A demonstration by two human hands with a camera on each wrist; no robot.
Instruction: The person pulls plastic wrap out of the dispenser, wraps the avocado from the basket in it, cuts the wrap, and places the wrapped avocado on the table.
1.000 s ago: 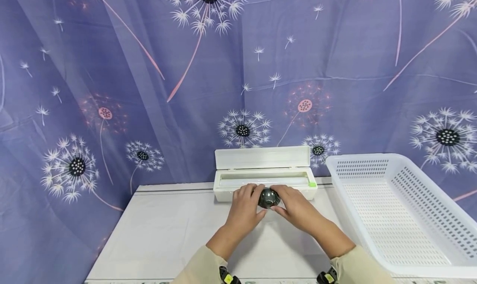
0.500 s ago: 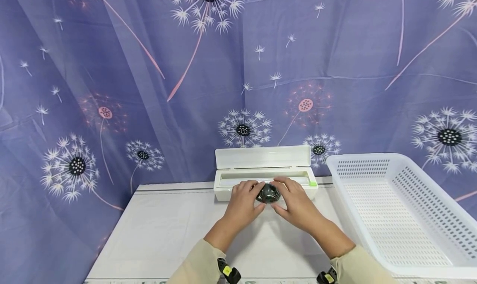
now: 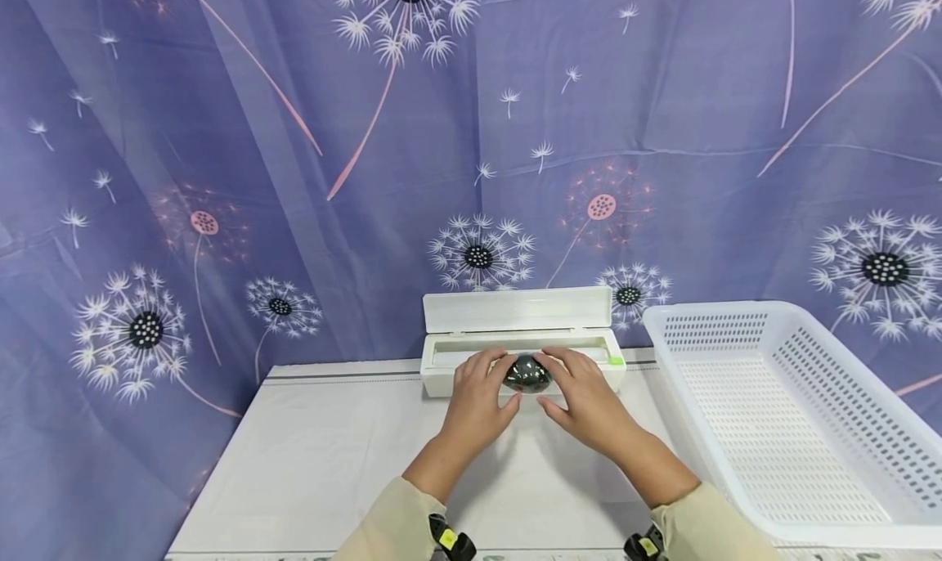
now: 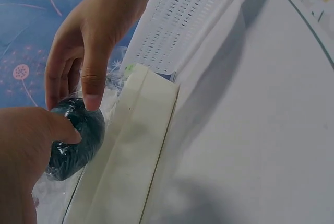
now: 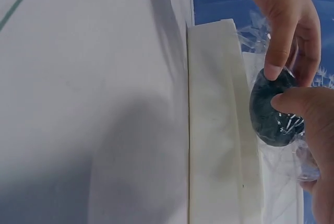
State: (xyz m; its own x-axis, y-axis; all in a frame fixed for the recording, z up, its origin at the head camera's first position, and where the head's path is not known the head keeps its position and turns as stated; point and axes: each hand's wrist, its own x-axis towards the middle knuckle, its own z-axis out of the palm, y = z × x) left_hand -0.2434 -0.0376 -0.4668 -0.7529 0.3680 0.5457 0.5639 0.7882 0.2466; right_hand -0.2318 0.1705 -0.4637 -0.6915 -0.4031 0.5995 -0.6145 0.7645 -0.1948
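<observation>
A dark green, glossy oval thing like an avocado (image 3: pixel 527 373), wrapped in clear cling film (image 5: pixel 309 167), is held between both hands. My left hand (image 3: pixel 473 401) grips its left end, and my right hand (image 3: pixel 591 400) grips the right end. In the left wrist view a thumb presses on the side of the wrapped oval (image 4: pixel 83 130); both thumbs lie on it in the right wrist view. It is over the front of a white cling film dispenser (image 3: pixel 440 383), whose lid (image 3: pixel 518 311) stands raised. A film roll (image 3: pixel 450 357) lies inside.
A white perforated plastic basket (image 3: pixel 773 311) stands at the right of the table (image 3: pixel 331 455), which has a white cloth on it. Behind hangs a purple-blue curtain (image 3: pixel 383 242) with dandelion prints. The dispenser sits against the back edge, close to the curtain.
Both hands have shifted the wrapped oval slightly away from the person, towards the dispenser's opening. It has turned a little and now looks wider from above. Dispenser and basket stay put.
</observation>
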